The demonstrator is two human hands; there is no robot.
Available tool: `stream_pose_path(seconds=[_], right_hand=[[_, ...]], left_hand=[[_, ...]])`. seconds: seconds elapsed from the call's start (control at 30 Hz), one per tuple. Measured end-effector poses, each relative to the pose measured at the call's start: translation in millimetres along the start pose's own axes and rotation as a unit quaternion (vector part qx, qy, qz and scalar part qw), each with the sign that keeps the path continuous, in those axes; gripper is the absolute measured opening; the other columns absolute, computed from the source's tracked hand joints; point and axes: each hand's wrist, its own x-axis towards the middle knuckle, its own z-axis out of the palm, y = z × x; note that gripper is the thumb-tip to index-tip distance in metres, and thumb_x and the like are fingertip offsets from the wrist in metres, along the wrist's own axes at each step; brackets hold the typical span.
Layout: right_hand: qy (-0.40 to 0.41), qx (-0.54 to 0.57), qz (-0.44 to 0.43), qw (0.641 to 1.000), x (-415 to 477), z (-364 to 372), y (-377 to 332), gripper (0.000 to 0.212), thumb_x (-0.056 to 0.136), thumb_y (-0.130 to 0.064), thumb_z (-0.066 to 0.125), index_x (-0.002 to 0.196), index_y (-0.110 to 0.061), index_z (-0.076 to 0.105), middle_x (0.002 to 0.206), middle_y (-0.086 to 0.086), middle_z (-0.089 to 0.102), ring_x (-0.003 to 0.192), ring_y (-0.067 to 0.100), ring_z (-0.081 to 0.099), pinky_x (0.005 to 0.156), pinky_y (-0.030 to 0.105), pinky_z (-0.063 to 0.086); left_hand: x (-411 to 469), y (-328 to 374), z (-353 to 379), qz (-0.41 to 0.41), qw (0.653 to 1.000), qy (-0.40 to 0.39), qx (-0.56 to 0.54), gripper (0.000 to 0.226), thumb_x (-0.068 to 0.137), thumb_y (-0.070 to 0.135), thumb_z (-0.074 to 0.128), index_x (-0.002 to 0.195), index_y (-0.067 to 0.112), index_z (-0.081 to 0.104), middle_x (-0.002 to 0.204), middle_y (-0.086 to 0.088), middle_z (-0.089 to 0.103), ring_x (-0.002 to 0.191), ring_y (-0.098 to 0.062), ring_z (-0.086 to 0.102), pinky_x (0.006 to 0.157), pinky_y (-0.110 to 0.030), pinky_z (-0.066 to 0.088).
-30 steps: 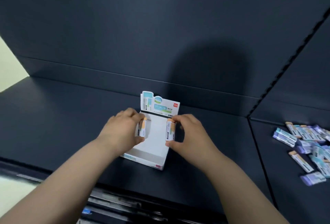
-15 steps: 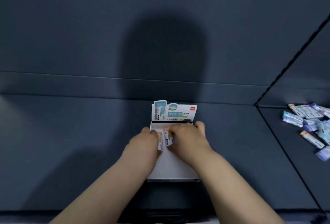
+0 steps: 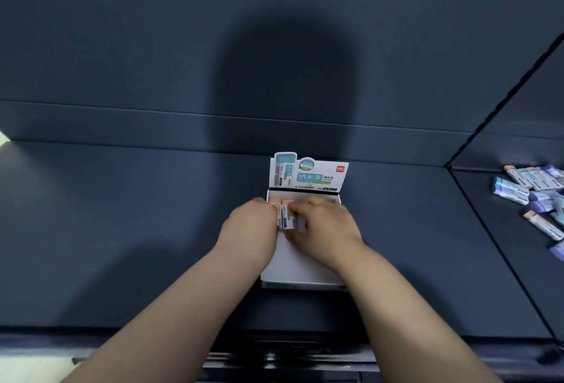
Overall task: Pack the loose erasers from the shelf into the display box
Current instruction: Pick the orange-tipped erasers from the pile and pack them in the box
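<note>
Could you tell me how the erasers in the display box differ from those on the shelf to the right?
The boxed erasers stand on end in the display box; the loose erasers lie flat, scattered. The left hand and right hand hold the boxed erasers; the loose erasers lie untouched. Both have printed sleeves with peach ends.

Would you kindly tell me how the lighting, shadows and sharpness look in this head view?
Head view: a broad soft shadow falls on the back panel, another on the shelf; no glare; the display box print is slightly soft; the loose erasers at the right edge are blurred.
</note>
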Motion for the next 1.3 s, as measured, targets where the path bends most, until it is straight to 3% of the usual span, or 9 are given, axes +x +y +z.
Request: stream_pose_path(seconds=[0.13,0.27,0.43,0.53,0.63,0.7,0.83,1.03,1.3], right_hand=[[-0.008,-0.007,-0.002,1.000,-0.2,-1.1,-0.1,0.044,0.087,-0.037,0.052,0.130,-0.029,0.049,0.134,-0.003,0.049,0.123,0.021,0.045,0.103,0.030,0.029],[-0.032,-0.004,0.004,0.999,3.1,-5.3,-4.1,0.038,0.085,-0.031,0.054,0.122,-0.027,0.055,0.126,0.001,0.056,0.116,0.025,0.051,0.098,0.031,0.038],[-0.024,0.013,0.004,1.000,-6.0,-23.0,-3.6,0.039,0.086,-0.025,0.057,0.125,-0.023,0.052,0.125,0.003,0.057,0.114,0.025,0.053,0.095,0.032,0.044],[0.027,0.022,0.011,0.999,-20.5,-36.7,4.1,0.045,0.084,-0.029,0.061,0.128,-0.024,0.050,0.128,-0.002,0.055,0.114,0.021,0.052,0.096,0.034,0.044],[0.070,0.028,0.013,0.997,-37.7,-45.5,19.2,0.045,0.081,-0.032,0.065,0.124,-0.026,0.055,0.121,-0.001,0.059,0.112,0.020,0.052,0.095,0.036,0.044],[0.073,0.006,0.017,0.997,-51.1,-50.6,34.9,0.046,0.080,-0.035,0.065,0.124,-0.027,0.054,0.120,0.000,0.058,0.115,0.021,0.050,0.097,0.036,0.043],[0.078,-0.008,0.031,0.996,-84.0,-66.4,80.5,0.056,0.080,-0.040,0.066,0.129,-0.020,0.050,0.128,0.002,0.055,0.122,0.020,0.046,0.103,0.031,0.038],[0.072,0.001,0.043,0.997,-138.1,-89.1,174.8,0.061,0.077,-0.041,0.068,0.131,-0.018,0.049,0.129,0.003,0.053,0.123,0.018,0.046,0.105,0.030,0.036],[0.014,0.005,0.131,0.991,-224.7,-128.6,337.5,0.058,0.079,-0.037,0.069,0.131,-0.019,0.049,0.135,0.001,0.047,0.122,0.017,0.046,0.101,0.024,0.035]], left_hand=[[-3.6,3.3,-4.7,0.000,1.000,-0.004,-0.012,0.018,0.089,0.018,0.049,0.103,0.010,0.059,0.090,-0.004,0.044,0.090,-0.028,0.057,0.065,-0.033,0.041],[-9.9,7.0,-13.5,-0.006,1.000,0.000,0.007,0.022,0.090,0.026,0.049,0.106,0.013,0.058,0.090,-0.002,0.044,0.090,-0.027,0.057,0.061,-0.030,0.038],[-20.9,8.9,-32.9,0.013,0.986,0.076,0.149,0.030,0.090,0.034,0.049,0.116,0.019,0.051,0.105,-0.003,0.050,0.091,-0.024,0.054,0.052,-0.026,0.024],[-24.2,20.6,-38.6,0.075,0.980,0.113,0.147,0.038,0.087,0.036,0.054,0.122,0.020,0.051,0.112,-0.004,0.050,0.100,-0.026,0.050,0.066,-0.033,0.036],[-27.3,41.0,-37.5,0.173,0.969,0.142,0.110,0.039,0.078,0.039,0.065,0.113,0.020,0.063,0.096,-0.003,0.062,0.087,-0.025,0.060,0.063,-0.033,0.043],[-29.5,58.1,-34.9,0.199,0.970,0.115,0.085,0.044,0.087,0.041,0.054,0.127,0.022,0.052,0.107,-0.002,0.059,0.100,-0.024,0.056,0.072,-0.034,0.042],[-28.9,101.5,-29.3,0.218,0.968,0.109,0.059,0.052,0.093,0.045,0.040,0.140,0.026,0.029,0.130,0.003,0.047,0.121,-0.020,0.044,0.088,-0.034,0.037],[-24.0,194.4,-10.6,0.247,0.962,0.115,0.029,0.056,0.092,0.044,0.045,0.142,0.026,0.028,0.137,0.005,0.043,0.125,-0.018,0.041,0.100,-0.032,0.033],[-19.6,357.1,39.0,0.238,0.968,0.066,-0.036,0.056,0.091,0.040,0.049,0.142,0.025,0.031,0.139,0.007,0.041,0.125,-0.016,0.040,0.101,-0.029,0.032]])
